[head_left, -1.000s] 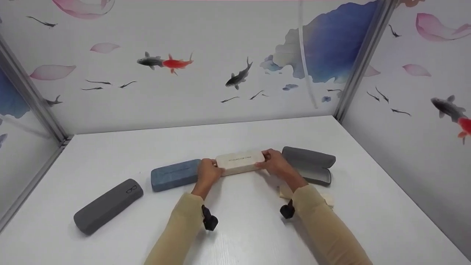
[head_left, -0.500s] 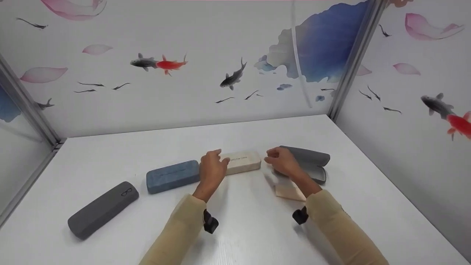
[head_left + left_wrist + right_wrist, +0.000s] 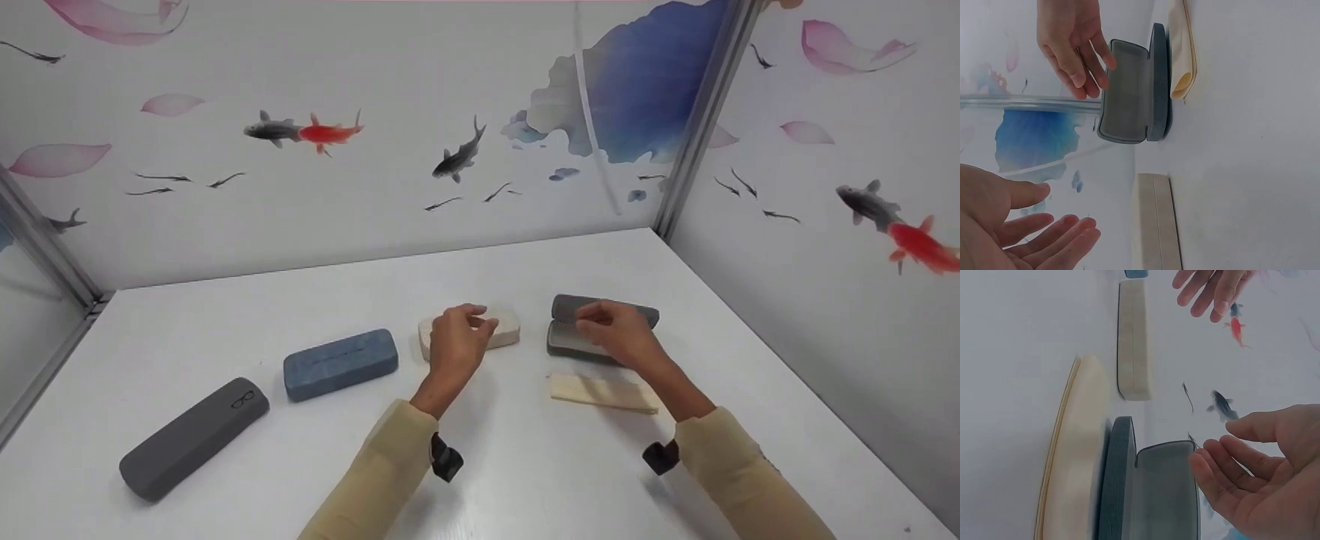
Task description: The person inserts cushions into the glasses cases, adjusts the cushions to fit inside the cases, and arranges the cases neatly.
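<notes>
A cream glasses case point(image 3: 504, 330), closed, lies mid-table, partly hidden in the head view by my left hand point(image 3: 459, 341). That hand hovers over it with loosely bent fingers and holds nothing. To the right, a grey glasses case point(image 3: 574, 339) stands with its lid up and its pale inside showing. My right hand point(image 3: 621, 330) is above this case, fingers loosely bent and nothing held. In the left wrist view the open case point(image 3: 1129, 93) looks bare inside. Just in front of it lies a folded cream cloth point(image 3: 600, 393).
A closed blue glasses case point(image 3: 341, 364) lies left of the cream one. Farther left and nearer is a closed dark grey case point(image 3: 195, 439) with a small glasses drawing. Patterned walls point(image 3: 360, 225) border the white table point(image 3: 510, 480) at the back and sides.
Both hands have let go of the cream case and risen off it. My right hand has moved right, over the open grey case, uncovering the cloth. The head view has shifted slightly.
</notes>
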`<state>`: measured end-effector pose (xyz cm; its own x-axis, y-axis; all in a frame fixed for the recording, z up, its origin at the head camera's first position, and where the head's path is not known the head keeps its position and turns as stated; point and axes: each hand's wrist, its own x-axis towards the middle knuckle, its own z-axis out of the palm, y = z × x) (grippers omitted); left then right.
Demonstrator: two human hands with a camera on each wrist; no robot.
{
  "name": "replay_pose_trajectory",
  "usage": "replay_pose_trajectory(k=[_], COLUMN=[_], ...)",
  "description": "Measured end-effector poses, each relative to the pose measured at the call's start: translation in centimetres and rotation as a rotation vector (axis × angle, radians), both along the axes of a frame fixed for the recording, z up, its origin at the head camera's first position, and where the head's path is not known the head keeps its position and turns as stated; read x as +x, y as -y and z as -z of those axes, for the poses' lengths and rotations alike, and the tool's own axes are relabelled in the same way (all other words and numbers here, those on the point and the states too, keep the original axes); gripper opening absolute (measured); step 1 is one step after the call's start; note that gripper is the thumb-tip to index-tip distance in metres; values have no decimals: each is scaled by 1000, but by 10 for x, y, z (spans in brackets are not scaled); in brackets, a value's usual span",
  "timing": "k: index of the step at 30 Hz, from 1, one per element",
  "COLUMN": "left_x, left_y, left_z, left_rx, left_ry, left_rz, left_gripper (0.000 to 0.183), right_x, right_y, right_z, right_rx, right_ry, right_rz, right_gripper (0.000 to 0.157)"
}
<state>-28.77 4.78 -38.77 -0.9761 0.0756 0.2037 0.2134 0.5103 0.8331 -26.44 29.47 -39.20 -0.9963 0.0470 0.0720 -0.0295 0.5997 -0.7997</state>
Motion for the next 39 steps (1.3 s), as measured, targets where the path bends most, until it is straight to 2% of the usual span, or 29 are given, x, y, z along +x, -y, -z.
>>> replay_pose_trajectory(k=[6, 15, 19, 22, 26, 32, 39], left_x=[1, 5, 6, 7, 8, 9, 14], left_y=[-17, -47, -53, -55, -58, -63, -78], left_z=[8, 19, 31, 42, 52, 55, 55], left_rx=[61, 53, 30, 13, 3, -45, -134], left_ry=[-5, 40, 84, 144, 210, 186, 241], left_rz=[28, 75, 93, 95, 103, 112, 162], left_gripper=[24, 23, 26, 29, 31, 28, 32], right_x=[12, 28, 30, 31, 33, 37, 42], right_y=[-27, -49, -55, -59, -64, -69, -72], right_z=[0, 9, 15, 19, 22, 23, 24], right_rx=[25, 89, 105, 115, 145, 194, 211], right_ry=[-23, 73, 84, 103, 165, 267, 359], right_rz=[2, 0, -9, -23, -49, -102, -102], right_gripper=[31, 31, 30, 29, 27, 26, 31])
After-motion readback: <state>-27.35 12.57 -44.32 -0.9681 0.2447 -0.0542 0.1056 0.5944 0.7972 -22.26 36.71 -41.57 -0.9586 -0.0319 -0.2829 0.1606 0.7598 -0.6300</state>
